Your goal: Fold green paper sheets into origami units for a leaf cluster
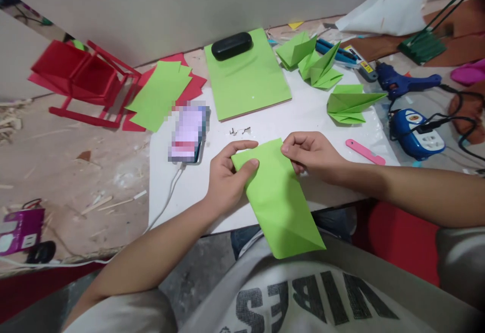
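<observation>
1. We see the green sheet [280, 201] as thin paper, matt and smooth, with soft fold creases.
2. The folded green pieces [350, 103] and the green stack [248, 78] look to us like the same matt paper.
3. The worktop [310, 118] is a white board, smooth, with a faint sheen.
4. The black case [232, 45] looks like hard plastic with a dull gloss.
5. The glue gun [401, 81] is blue plastic, slightly glossy; the pink stick [364, 151] is smooth plastic too.
6. The small staples [239, 131] glint like metal.
7. The floor [56, 151] looks rough and dusty to us, strewn with pale wood splinters [106, 204].

Phone [188, 133] left of folded sheet [278, 199]; glue gun [399, 81] far right
</observation>
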The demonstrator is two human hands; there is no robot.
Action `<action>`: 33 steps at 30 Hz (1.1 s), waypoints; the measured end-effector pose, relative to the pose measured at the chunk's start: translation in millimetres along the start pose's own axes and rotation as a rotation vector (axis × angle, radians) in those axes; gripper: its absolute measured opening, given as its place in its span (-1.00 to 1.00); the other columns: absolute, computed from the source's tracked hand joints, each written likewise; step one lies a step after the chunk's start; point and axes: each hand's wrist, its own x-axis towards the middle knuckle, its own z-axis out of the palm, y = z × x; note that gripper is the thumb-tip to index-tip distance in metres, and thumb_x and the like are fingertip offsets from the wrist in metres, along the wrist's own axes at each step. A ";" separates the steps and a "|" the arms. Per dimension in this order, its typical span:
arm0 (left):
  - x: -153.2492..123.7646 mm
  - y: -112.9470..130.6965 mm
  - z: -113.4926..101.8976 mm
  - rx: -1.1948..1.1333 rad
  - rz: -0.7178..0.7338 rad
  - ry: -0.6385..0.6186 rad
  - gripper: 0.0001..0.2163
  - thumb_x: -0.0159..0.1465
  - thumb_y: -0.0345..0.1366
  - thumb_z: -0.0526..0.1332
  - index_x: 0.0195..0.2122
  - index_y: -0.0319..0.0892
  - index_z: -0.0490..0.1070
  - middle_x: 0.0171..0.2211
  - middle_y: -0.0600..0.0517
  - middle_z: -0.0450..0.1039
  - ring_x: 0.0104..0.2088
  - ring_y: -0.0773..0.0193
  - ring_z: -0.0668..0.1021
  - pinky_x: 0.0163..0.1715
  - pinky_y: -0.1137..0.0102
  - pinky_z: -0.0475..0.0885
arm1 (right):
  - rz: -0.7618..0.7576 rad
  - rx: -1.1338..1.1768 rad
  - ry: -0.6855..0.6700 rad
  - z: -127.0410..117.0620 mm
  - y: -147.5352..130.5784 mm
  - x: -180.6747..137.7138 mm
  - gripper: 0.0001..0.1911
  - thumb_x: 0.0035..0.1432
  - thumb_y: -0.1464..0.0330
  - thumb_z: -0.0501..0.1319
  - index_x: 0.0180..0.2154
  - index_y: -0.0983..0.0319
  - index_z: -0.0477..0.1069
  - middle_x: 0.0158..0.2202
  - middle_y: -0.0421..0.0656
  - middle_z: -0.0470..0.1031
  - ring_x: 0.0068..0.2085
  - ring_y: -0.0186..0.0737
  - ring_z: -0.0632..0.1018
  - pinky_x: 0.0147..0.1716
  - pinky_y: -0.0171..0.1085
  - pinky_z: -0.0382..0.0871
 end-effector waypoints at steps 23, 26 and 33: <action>-7.4 -3.6 -8.5 0.352 0.360 0.016 -0.74 0.39 -0.11 0.61 0.02 -0.11 0.86 -0.15 -0.10 0.86 -0.31 0.22 0.72 -0.36 0.42 0.58 | -0.067 0.021 0.054 2.3 -0.7 -12.9 -0.65 0.12 0.23 0.72 -0.31 0.20 0.62 -0.45 -0.26 0.58 -0.44 -0.35 0.51 -0.44 -0.34 0.40; -7.9 -4.3 -8.9 0.366 0.400 0.009 -0.77 0.40 -0.15 0.60 0.02 -0.08 0.87 -0.18 -0.08 0.85 -0.36 0.27 0.69 -0.39 0.45 0.54 | -0.068 0.048 0.058 2.9 -1.5 -12.6 -0.60 0.09 0.18 0.75 -0.31 0.20 0.62 -0.45 -0.26 0.58 -0.43 -0.34 0.51 -0.44 -0.33 0.39; -11.1 -6.0 -8.2 0.345 0.324 0.004 -0.69 0.44 -0.05 0.61 0.11 -0.07 0.84 -0.39 0.03 0.71 -0.59 0.40 0.39 -0.60 0.45 0.27 | -0.134 0.014 0.091 3.0 0.4 -10.8 -0.63 0.17 0.15 0.70 -0.32 0.18 0.61 -0.44 -0.26 0.57 -0.44 -0.34 0.48 -0.44 -0.30 0.36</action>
